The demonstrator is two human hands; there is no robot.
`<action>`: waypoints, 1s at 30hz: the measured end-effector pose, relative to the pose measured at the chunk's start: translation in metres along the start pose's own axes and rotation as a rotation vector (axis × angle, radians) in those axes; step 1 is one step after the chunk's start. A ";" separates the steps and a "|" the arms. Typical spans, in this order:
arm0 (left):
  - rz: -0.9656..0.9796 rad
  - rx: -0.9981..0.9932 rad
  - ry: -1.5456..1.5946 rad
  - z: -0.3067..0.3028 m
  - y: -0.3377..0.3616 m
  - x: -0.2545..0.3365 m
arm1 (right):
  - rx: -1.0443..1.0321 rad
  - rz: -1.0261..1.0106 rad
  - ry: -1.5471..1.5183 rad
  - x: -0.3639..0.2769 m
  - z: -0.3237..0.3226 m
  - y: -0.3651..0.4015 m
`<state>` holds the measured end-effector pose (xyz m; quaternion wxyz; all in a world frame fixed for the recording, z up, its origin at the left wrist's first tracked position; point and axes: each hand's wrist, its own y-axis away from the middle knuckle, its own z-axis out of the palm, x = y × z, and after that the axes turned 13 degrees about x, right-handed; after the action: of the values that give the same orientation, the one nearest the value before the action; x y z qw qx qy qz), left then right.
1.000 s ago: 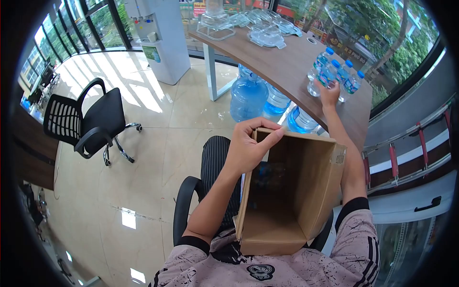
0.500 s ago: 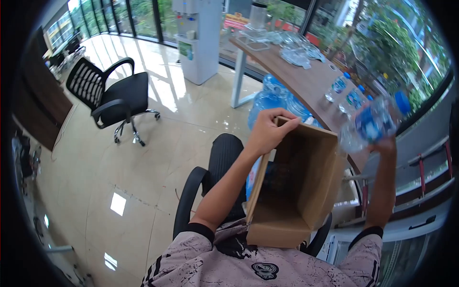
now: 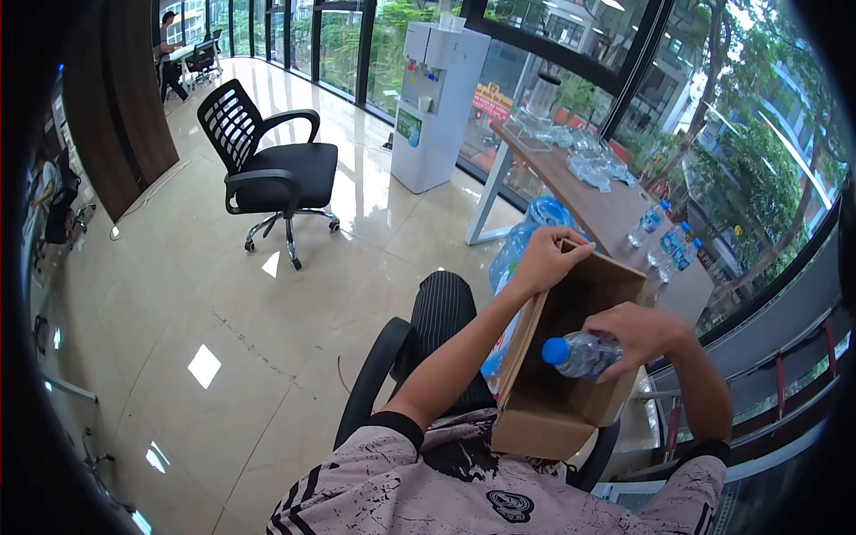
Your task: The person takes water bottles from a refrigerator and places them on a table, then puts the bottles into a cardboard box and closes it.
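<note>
An open cardboard box (image 3: 544, 434) rests on the person's lap, its opening facing up. My left hand (image 3: 550, 260) is closed on the box's far rim, thumb over the edge. Over the opening, my right hand (image 3: 637, 334) grips a clear plastic bottle (image 3: 584, 354) round its body. The bottle lies tilted, its blue cap pointing left. Several more blue-capped bottles (image 3: 648, 223) stand on the wooden table (image 3: 580, 192) beyond the box. The bottom of the box is partly hidden by my right hand and the bottle.
Crumpled clear plastic (image 3: 597, 165) lies on the table's far part. Large blue water jugs (image 3: 513, 254) stand beneath it. A water dispenser (image 3: 437, 116) and a black office chair (image 3: 290, 174) are ahead. A ladder (image 3: 776, 392) is at the right. Another person (image 3: 168, 58) is far off.
My right hand has brought the bottle from the right of the box to over its opening, cap now leftward. My left hand still holds the rim. The head view has shifted.
</note>
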<state>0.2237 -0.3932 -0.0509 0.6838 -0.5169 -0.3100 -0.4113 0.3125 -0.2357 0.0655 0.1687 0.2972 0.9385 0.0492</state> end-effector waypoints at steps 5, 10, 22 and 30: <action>-0.006 0.008 -0.012 0.007 -0.004 -0.002 | -0.229 0.119 0.148 0.022 0.016 -0.025; -0.006 0.028 -0.024 0.006 -0.007 -0.010 | -0.455 0.277 0.389 0.057 0.041 -0.083; -0.057 0.027 0.045 -0.014 -0.001 0.011 | 0.058 0.459 0.580 0.127 0.133 -0.153; -0.098 0.027 0.005 -0.009 -0.003 0.012 | 0.219 0.545 0.480 0.149 0.170 -0.153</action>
<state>0.2262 -0.4048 -0.0418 0.6703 -0.4908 -0.3387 -0.4416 0.1742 -0.2771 -0.1666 -0.1081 0.5321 0.8377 0.0597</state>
